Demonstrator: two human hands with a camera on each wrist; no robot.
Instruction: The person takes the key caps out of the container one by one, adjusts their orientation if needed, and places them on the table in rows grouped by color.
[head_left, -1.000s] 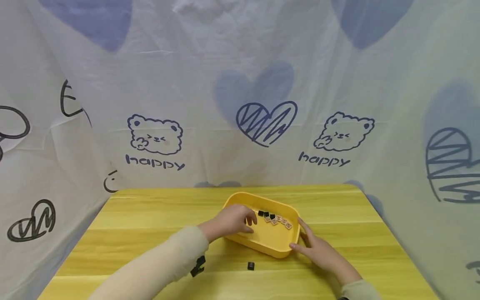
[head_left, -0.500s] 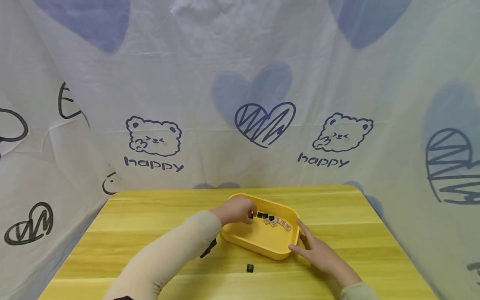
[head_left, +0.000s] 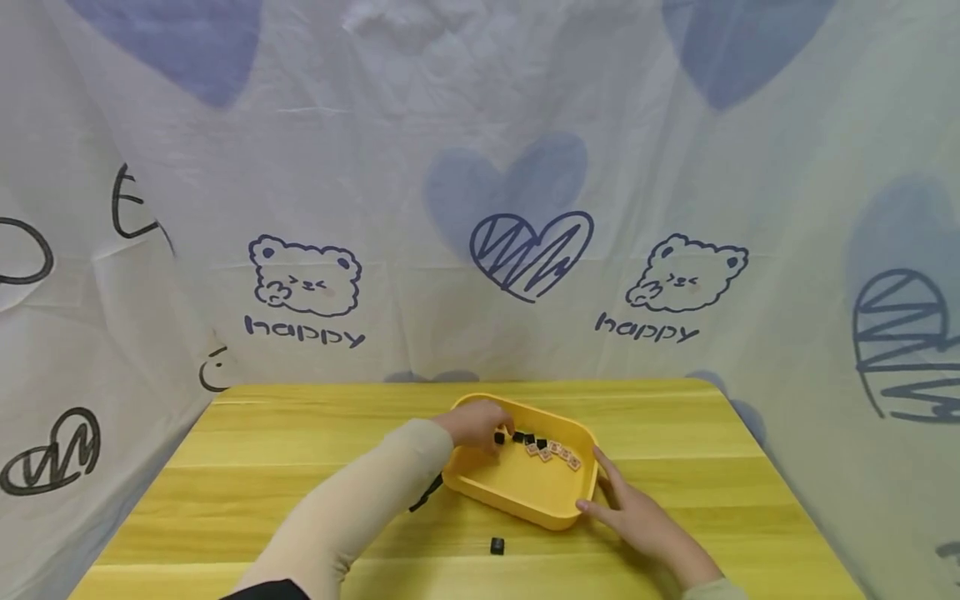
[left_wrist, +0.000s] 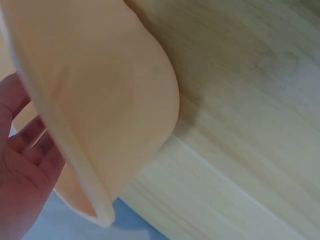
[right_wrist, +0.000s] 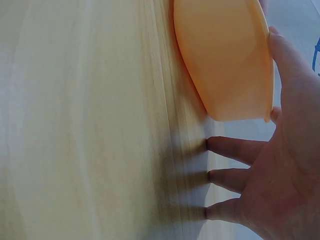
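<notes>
Since half a second ago, the left hand [head_left: 478, 423] is reaching slightly deeper over the far left rim of the yellow tray [head_left: 525, 496], its curled fingertips now sitting at a black tile [head_left: 499, 437] at the left end of the row of black and tan tiles [head_left: 546, 447] inside the tray; whether they are pinching it is too small to tell, and the left wrist view is showing only the tray's underside and part of the palm. The right hand [head_left: 637, 517] is resting with fingers spread and straight on the wooden table [head_left: 300, 433], its index finger and thumb touching the tray's near right corner. One more loose black tile [head_left: 496, 546] is lying on the table just in front of the tray, and a dark object by the left sleeve is mostly hidden.
</notes>
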